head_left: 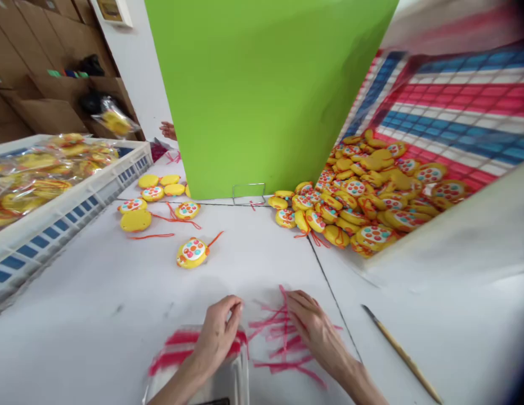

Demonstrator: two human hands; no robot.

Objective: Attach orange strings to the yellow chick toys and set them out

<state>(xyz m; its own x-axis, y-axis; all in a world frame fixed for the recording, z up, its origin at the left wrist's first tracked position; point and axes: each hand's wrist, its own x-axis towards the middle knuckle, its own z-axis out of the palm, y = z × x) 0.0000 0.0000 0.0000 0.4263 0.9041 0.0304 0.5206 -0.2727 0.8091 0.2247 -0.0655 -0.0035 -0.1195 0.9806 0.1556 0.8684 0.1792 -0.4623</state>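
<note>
My left hand (218, 333) rests on a stack of clear plastic bags with red strips (189, 349) at the table's near edge, its thumb and fingers pinched together at the top of a bag. My right hand (313, 329) lies flat, palm down, on a scatter of loose red strips (282, 343) just to the right. A single yellow toy with coloured dots and a red cord (193, 252) lies on the white table ahead of my left hand.
A big pile of yellow toys (371, 197) spills from a striped bag (456, 112) at right. More toys (154, 202) lie left of a green board (262, 95). A white crate of bagged toys (54, 185) stands at left. A thin stick (403, 355) lies at right. Another person's hand (169, 130) shows behind the board.
</note>
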